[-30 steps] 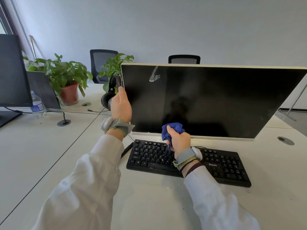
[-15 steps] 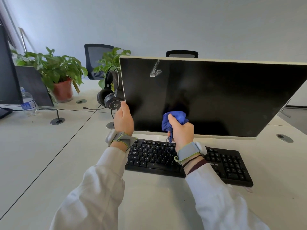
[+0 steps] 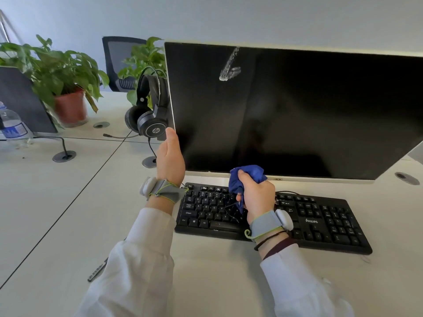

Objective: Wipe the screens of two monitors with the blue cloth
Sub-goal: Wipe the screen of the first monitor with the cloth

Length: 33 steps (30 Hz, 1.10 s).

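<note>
Holding a bunched blue cloth [image 3: 248, 173], the right hand [image 3: 256, 195] hovers over the black Philips keyboard [image 3: 320, 225]. Its grip is full: fingers and thumb are curled round the fabric, and a loose tail hangs below the fist toward the keys.

- Item, near left: a dark pen [image 3: 98, 271] lying on the white desk surface [image 3: 57, 225], partly cut off by a white sleeve.
- Item, middle: the left hand [image 3: 170, 159] is raised beside the lower left edge of the wide black monitor with a pale frame [image 3: 286, 124], thumb tip at the bezel. Its fingers are hidden, so its grip cannot be judged wide or closed.
- Item, cloth position: the top of the wad overlaps the monitor's bottom bezel, slightly left of centre. Whether it touches the glass cannot be told.
- Item, governing relation: a whitish smear [image 3: 229, 69] sits high on the screen, above the cloth and a little left, well apart from it. Its long axis runs steeply, top right to lower left. The right hand already carries the cloth and is probably the one to travel up to it.
- Item, far left: black HP headphones [image 3: 148, 110] hanging at the monitor's left edge, a potted green plant in a red pot [image 3: 68, 106], and a plastic water bottle [image 3: 13, 126].
- Item, undetermined: a dark slab [image 3: 18, 97] cut off at the far left. It may or may not be the second monitor.
- Item, cut off: the near monitor's right end.
</note>
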### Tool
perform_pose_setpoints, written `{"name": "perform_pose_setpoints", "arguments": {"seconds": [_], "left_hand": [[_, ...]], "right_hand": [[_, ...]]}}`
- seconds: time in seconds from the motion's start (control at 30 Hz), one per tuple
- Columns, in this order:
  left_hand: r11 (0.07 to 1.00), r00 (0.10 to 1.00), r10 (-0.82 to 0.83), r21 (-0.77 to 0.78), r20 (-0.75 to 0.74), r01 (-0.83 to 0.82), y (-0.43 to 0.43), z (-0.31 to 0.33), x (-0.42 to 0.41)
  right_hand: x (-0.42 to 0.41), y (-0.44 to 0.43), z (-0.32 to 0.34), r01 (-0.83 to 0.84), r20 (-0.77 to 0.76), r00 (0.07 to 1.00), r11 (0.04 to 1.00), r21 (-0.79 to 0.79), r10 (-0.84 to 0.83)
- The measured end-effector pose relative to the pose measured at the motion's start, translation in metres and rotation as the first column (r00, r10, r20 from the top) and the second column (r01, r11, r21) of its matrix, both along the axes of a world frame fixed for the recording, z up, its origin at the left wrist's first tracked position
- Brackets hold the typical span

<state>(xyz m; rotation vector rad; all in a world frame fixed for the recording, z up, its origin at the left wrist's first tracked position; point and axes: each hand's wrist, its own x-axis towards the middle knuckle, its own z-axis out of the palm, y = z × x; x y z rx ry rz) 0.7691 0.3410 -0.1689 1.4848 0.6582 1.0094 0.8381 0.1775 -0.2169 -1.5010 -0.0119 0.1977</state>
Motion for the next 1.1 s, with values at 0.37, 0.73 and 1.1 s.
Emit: {"name": "perform_pose_setpoints", "arguments": {"seconds": [0.37,0.73,1.1], "left_hand": [[0.999,0.999,-0.023,0.037,-0.038,0.024,0.013,-0.009,0.004],[0.98,0.981,-0.176,0.077,-0.085,0.183,0.03,-0.018,-0.004],[0.973,0.973,-0.229,0.028,-0.021,0.23,0.033,-0.017,-0.008]], "right_hand": [[-0.031,0.059,-0.003,-0.121,-0.113,0.985,0.991,0.057,0.127],[-0.021,0.028,0.004,-0.133,-0.158,0.977,0.988,0.077,0.144],[-0.047,0.081,-0.002,-0.276,-0.176,0.942,0.958,0.077,0.285]]}}
